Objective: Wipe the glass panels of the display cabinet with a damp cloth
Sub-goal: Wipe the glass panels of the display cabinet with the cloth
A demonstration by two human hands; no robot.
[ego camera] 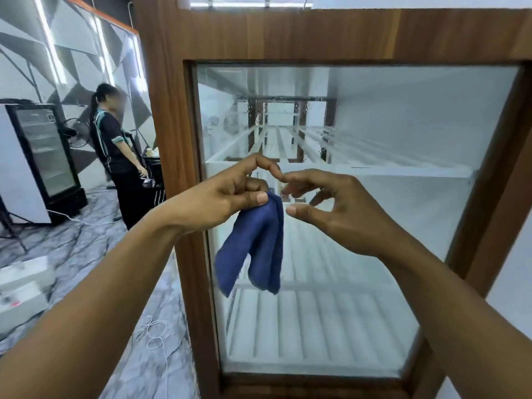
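A wooden-framed display cabinet (pixel 175 168) fills the middle and right of the head view, with a large glass panel (pixel 388 226) showing white slatted shelves inside. In front of the glass, my left hand (pixel 230 197) pinches the top of a blue cloth (pixel 256 249) between thumb and fingers; the cloth hangs folded below it. My right hand (pixel 325 208) hovers just right of the cloth's top with fingers loosely curled and thumb extended, holding nothing. The tips of both index fingers nearly meet above the cloth.
A person in dark clothes (pixel 115 151) stands at the left beside a glass-door fridge (pixel 43 156). White cables (pixel 155 332) lie on the marble-patterned floor, and a white box (pixel 23 286) sits at the lower left.
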